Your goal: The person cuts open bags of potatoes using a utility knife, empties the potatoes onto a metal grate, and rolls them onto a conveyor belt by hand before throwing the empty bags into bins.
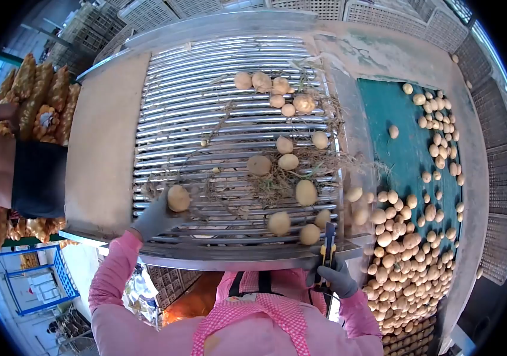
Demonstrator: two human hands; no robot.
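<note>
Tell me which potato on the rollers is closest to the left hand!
The leftmost potato on the rollers, right at the left hand; the other potatoes there lie farther right, away from it.

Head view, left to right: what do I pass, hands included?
Bagged potatoes, tan board, gloved left hand, gloved right hand, green belt, stacked crates along the right side.

I can read no words, numbers or brands here. A round orange-and-white label (pixel 45 121) sits on the filled net sacks (pixel 60 89) beyond the left edge of the roller table (pixel 182 118), its print too small to make out. The yellow-and-dark cutter (pixel 327 244) in my right hand (pixel 337 279) shows me no legible marking either.
</note>
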